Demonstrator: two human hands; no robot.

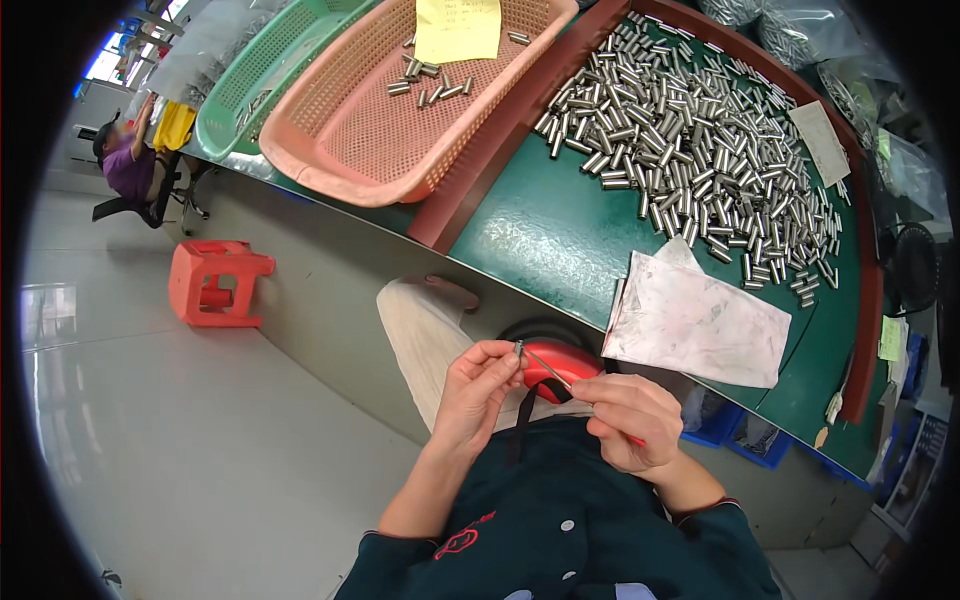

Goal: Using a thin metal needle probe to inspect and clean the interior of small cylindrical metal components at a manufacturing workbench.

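Metal pin [519, 348], small and silvery, sits pinched between your left hand [478, 392] thumb and forefinger, held over your lap just short of the near edge of the green bench [540, 235]. You hold it end-up, so the tip faces the tool. Your right hand [632, 420] is closed around a thin rod-like tool [548, 368] with a red handle end, gripped like a pen; its point meets the pin at the top, probably for fine control while you probe or clean the end. Both hands are shut on what they carry, nothing loose. Working this close to the body and off the bench keeps the piece near your eyes, I'd judge. On the bench, toward its far right, a big heap of similar steel pins [690, 150] lies spread loose, likely the stock. A crumpled pale sheet [695, 320] lies on the bench's near side, just beside the heap. At the bench's far left a pink basket [370, 130] holds a few pins and a yellow note [458, 28], probably the sorted lot; a green basket [255, 85] sits just left of it. A red stool [215, 282] stands on the floor, well apart from the bench.
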